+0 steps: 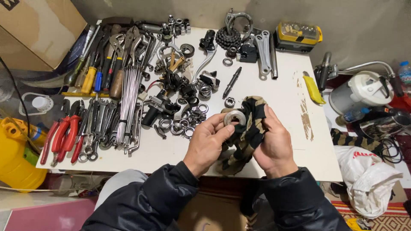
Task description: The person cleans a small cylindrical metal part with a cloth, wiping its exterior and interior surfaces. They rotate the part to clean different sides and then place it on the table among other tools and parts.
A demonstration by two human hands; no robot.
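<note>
Hands meet over the near edge of the white desk. The left hand pinches a round metal ring part between thumb and fingertips, closed on its rim, so the part sits raised above the desk just in front of the person. The right hand is wrapped around a black and tan striped rag, fingers closed on the cloth, which is bunched behind and beside the ring part and hangs down toward the desk edge. Rag and ring part touch.

Just beyond the hands lie a small nut and a dark axle rod. To the left of them sits a heap of small rings and bearings. Farther left, a bundle of spokes lies lengthwise, with wrenches beside it and red-handled pliers at the left end. Screwdrivers lie at the far left corner. A cog cluster and two crank arms rest at the far edge, and a yellow utility knife lies at the right side.
</note>
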